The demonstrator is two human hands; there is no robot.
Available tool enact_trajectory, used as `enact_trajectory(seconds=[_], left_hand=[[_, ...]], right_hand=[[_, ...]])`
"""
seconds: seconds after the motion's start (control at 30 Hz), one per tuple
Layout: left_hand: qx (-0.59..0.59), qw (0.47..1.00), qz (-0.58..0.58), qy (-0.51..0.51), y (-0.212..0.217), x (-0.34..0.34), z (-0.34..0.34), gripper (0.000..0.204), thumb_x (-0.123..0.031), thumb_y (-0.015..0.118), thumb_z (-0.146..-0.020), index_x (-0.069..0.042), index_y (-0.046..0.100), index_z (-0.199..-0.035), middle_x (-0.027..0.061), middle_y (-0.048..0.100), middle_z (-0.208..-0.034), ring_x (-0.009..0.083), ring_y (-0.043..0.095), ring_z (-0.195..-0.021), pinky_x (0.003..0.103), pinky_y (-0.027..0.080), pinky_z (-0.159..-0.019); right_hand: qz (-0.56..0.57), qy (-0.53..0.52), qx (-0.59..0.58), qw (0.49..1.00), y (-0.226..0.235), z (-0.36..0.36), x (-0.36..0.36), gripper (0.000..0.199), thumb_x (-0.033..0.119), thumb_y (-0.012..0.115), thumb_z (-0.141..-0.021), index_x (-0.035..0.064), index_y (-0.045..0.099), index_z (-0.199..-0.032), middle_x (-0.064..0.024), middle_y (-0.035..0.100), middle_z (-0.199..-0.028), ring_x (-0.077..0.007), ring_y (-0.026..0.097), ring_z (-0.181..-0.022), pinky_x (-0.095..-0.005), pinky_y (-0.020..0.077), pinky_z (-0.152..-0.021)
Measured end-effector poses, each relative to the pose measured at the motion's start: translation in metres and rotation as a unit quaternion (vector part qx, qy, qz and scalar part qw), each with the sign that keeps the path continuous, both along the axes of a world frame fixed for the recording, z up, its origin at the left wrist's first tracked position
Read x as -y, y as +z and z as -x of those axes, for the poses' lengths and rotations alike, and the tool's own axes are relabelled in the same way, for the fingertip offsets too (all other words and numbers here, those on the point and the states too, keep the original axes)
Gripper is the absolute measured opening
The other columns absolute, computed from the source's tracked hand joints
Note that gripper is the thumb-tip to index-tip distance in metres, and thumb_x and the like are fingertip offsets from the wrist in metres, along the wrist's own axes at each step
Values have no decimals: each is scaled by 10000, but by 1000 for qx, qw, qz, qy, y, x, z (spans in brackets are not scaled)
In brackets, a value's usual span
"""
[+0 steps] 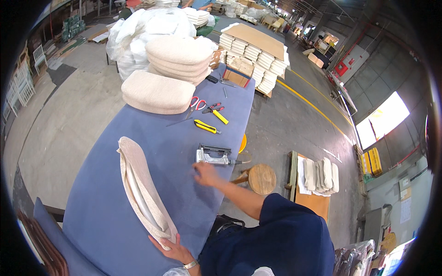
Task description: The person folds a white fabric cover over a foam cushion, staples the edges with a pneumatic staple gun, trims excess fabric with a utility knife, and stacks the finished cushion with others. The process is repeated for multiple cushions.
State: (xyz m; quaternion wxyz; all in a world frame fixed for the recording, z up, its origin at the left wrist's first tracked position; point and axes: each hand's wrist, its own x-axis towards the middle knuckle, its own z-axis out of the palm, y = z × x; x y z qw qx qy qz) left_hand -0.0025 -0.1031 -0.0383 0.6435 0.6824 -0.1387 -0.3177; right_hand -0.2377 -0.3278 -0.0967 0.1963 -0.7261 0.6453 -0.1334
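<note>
"What is nearest?"

"The left hand (172, 252). It grasps the near end of a long cream padded piece (140, 165), thumb over the top edge. The piece lies left of centre on the blue counter (99, 198), running away from the person, its fabric parted along the length to show a white strip inside."

"And the right hand (206, 174)?"

"Farther off, to the right, just beside a silver staple gun (212, 157). I cannot tell whether it touches the tool or what its fingers are doing; it is blurred."

"How would you do this well?"

"I'd hold the piece firmly by that near end so it can't roll, draw the fabric edges even, and get a full grip on the tool's handle before lifting. I'd also watch that the left fingers stay clear of the tool's nose."

"What can't you make out?"

"Near: the left palm, behind the wrist, and the padded piece's underside. Beyond: where the line from the tool leads past the counter's right edge. Farthest: beyond the scissors (198, 103), the stacked cream cushions (159, 94) hide part of the plastic-wrapped heap (133, 39)."
</note>
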Motion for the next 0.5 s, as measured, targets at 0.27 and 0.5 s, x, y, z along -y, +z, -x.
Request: enact_trajectory(seconds=[0.27, 0.5], left_hand=[[40, 997, -69, 13, -2, 4, 18, 666, -465, 512, -1053, -111, 371, -1599, 165, 371, -1621, 401, 528, -1336, 416, 664, -736], [65, 996, -59, -2, -4, 9, 35, 609, -347, 527, -1067, -108, 366, -1604, 151, 401, -1603, 356, 547, -1336, 425, 648, -801]], right_hand=[[-55, 22, -153, 986, -27, 84, 46, 684, 79, 700, -829, 91, 405, -1446, -211, 622, -1247, -409, 615, -1170, -515, 516, -980], [-188, 46, 126, 973, 48, 60, 38, 556, 279, 808, -801, -12, 642, -1244, -192, 693, -1262, -347, 658, -1184, -425, 521, -1015]])
